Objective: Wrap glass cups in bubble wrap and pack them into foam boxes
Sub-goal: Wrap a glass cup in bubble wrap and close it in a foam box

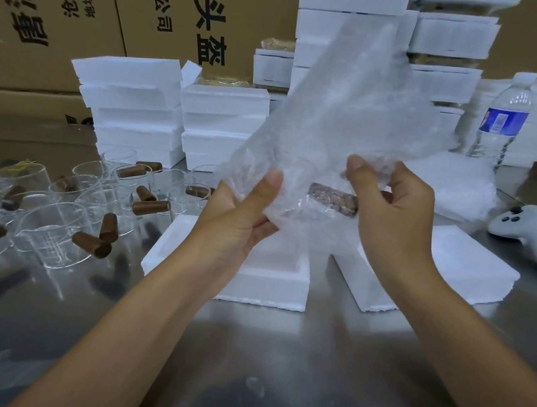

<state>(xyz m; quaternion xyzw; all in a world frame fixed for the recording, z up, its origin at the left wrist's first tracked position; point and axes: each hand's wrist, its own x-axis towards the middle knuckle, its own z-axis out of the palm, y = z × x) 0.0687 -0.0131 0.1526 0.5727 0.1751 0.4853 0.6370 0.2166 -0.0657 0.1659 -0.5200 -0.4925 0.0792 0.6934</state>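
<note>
One tall sheet of bubble wrap point(351, 113) rears above the open foam box point(265, 288). Left hand point(243, 214) and right hand point(394, 212) clutch it, fingers curled. The glass cup point(331, 200) is bundled inside it, directly over the box, presumably ready to drop in.

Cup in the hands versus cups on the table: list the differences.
The held cup is swathed in bubble wrap; the table cups are bare. The held cup is raised over the open foam box, held by the left hand and right hand; the table cups sit untouched on the table. Both have brown handles.
</note>
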